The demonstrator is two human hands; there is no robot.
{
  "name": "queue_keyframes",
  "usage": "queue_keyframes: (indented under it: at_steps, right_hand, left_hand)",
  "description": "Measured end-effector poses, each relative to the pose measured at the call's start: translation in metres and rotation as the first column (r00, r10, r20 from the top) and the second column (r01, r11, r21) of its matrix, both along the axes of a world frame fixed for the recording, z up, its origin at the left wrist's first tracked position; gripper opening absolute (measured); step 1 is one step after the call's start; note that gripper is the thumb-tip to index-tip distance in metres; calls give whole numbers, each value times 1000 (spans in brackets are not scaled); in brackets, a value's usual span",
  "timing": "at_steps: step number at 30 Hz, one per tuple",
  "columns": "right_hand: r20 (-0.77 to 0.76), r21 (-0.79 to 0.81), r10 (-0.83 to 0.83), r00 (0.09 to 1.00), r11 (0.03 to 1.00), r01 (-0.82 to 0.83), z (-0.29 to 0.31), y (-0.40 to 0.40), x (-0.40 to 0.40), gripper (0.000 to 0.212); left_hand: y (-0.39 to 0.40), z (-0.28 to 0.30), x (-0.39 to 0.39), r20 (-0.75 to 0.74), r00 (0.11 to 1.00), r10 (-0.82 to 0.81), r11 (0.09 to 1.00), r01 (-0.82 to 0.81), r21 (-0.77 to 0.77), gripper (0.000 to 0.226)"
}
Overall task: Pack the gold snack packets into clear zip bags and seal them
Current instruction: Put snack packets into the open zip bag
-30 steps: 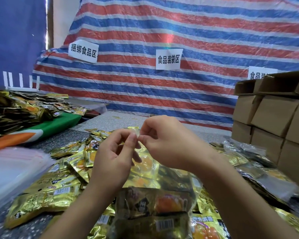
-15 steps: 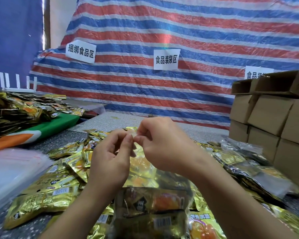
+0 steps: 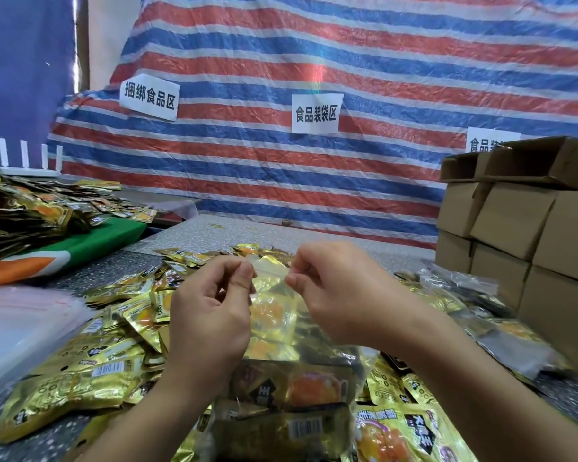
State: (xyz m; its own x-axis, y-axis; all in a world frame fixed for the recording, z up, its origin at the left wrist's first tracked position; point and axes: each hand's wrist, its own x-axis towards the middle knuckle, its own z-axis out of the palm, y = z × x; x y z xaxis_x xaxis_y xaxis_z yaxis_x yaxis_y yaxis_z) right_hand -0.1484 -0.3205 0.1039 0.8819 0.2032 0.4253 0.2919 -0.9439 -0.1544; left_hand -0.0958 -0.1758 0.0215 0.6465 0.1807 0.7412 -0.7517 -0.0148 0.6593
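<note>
Hands have drawn apart since half a second ago: my left hand and right hand now each pinch one end of the top strip of the clear zip bag at frame centre, a gap open between them. The bag hangs down toward the bottom, with gold snack packets inside. Loose packets cover the speckled table. Cardboard boxes stack at right.

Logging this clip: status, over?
Both hands, left and right, pinching zip bag top edge. Gold packets inside; seal state unclear. Nothing obstructing.
</note>
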Motion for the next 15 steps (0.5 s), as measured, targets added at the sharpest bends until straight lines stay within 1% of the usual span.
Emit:
queue_keyframes:
  at_steps: [6, 15]
  right_hand:
    - [16, -79, -11, 1000, 997, 12, 0, -11, -11, 16]
    - [-8, -86, -35, 999, 996, 35, -3, -35, -25, 20]
  left_hand:
    - [0, -1, 1, -10, 1000, -10, 1000, 9, -23, 25]
    - [-2, -5, 2, -9, 1000, -10, 1000, 10, 4, 25]
